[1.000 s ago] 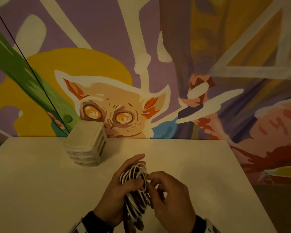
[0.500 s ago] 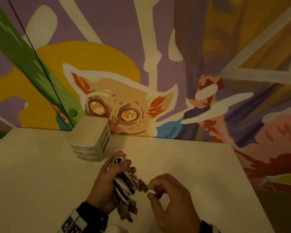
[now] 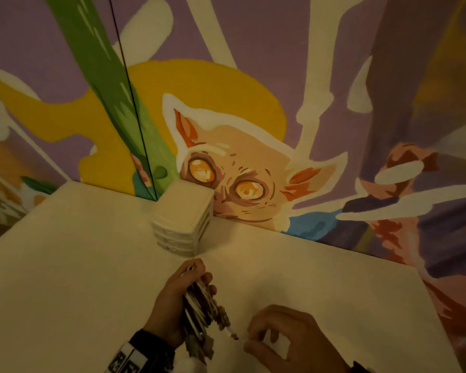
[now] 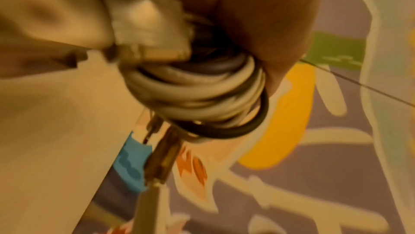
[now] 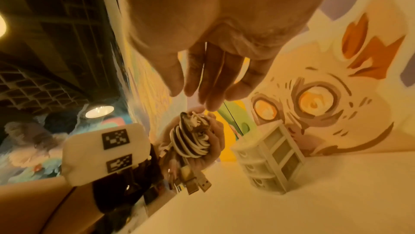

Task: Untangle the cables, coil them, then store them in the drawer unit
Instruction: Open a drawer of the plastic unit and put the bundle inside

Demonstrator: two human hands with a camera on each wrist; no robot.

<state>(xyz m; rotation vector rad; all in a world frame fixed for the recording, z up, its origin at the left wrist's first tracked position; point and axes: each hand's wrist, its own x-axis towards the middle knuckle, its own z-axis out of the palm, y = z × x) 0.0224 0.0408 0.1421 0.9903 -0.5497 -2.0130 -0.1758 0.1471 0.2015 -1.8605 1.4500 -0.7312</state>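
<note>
My left hand (image 3: 170, 305) grips a bundle of coiled white and dark cables (image 3: 199, 305) just above the table, with several USB plugs hanging from its lower end (image 5: 197, 184). Up close, the coils (image 4: 197, 92) wrap against my palm. A short white cable end (image 3: 230, 332) sticks out of the bundle toward my right hand (image 3: 280, 337). That hand hovers just right of the bundle with loosely bent fingers (image 5: 209, 78) and nothing visible between them. The small white drawer unit (image 3: 183, 219) stands shut at the back of the table, beyond my left hand.
The white table (image 3: 65, 265) meets a painted mural wall at its far edge. A thin black line (image 3: 135, 117) runs down the wall to the table behind the drawer unit (image 5: 269, 156). The table's right edge drops off near my right hand.
My right hand has drawn back to the right from the bundle and no longer pinches the cable end. The left hand keeps its grip, now closer to the drawer unit.
</note>
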